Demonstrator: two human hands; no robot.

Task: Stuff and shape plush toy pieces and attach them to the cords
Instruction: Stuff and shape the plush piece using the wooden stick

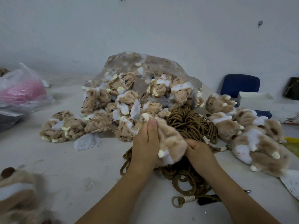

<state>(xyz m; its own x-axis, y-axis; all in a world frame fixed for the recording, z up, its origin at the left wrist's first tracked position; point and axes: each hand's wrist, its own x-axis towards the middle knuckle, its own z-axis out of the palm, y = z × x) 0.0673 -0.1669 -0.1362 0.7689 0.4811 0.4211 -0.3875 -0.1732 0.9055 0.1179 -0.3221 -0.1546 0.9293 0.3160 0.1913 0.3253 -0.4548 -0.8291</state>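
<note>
Nearest the viewer, a ring (178,201) bound to one cord end lies on the pale table (80,167). It belongs to a tangled heap of brown cords (191,122). A likely risk is that pulling one cord free drags or knots the rest, because the loops overlap. Just above the heap, both hands hold a tan plush piece (169,141) with white claw tips. Uneven squeezing could leave it lumpy, and the loose fur could slip in a light pinch.

The left hand (145,143) wraps round the piece's upper end, fingers pointing away. The right hand (199,152), knuckles up, pinches its lower edge with curled fingers. Both forearms reach in from the bottom edge.

To the right is a pile of finished plush pieces (252,138). Behind the hands, a clear bag (145,88) spills limp unstuffed skins. Farther off are a pink-filled bag (22,91) and a blue chair (240,84).
</note>
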